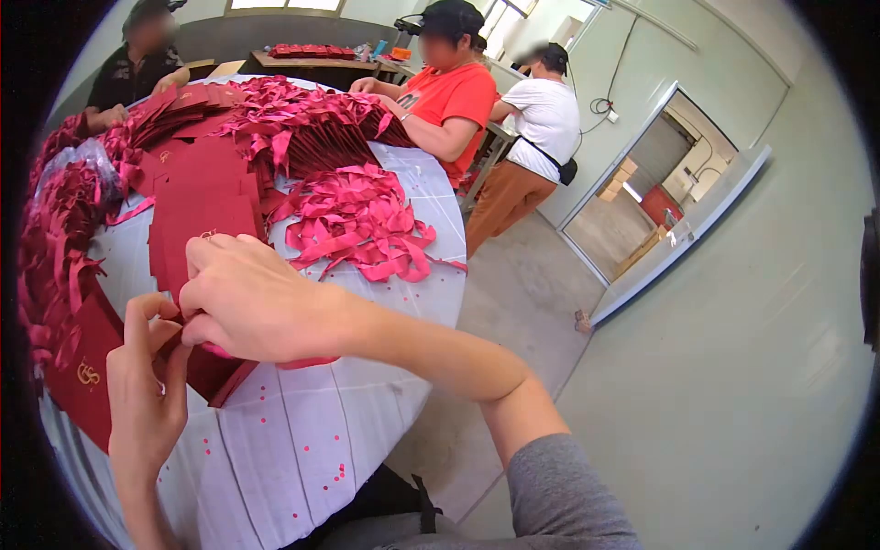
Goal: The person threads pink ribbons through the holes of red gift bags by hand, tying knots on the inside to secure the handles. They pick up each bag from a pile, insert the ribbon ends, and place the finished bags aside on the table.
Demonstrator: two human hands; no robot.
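My left hand [147, 385] and my right hand [257, 298] meet at the near end of the table, fingertips together. Between them is the upper edge of a dark red paper bag [220, 378]. The left thumb and forefinger pinch this edge. My right fingers are bent and closed, with a bit of pink ribbon [217, 350] showing below them; their tips are partly hidden. Beyond my hands lies an overlapping row of dark red bags [206, 197]. A heap of loose pink ribbons [362, 225] is to the right of that row.
More ribboned bags [60, 238] line the table's left side, near a clear plastic bag [87, 170]. Small red dots are scattered on the white tablecloth [302, 449]. Co-workers sit or stand around the far side. A door [683, 234] stands open at right.
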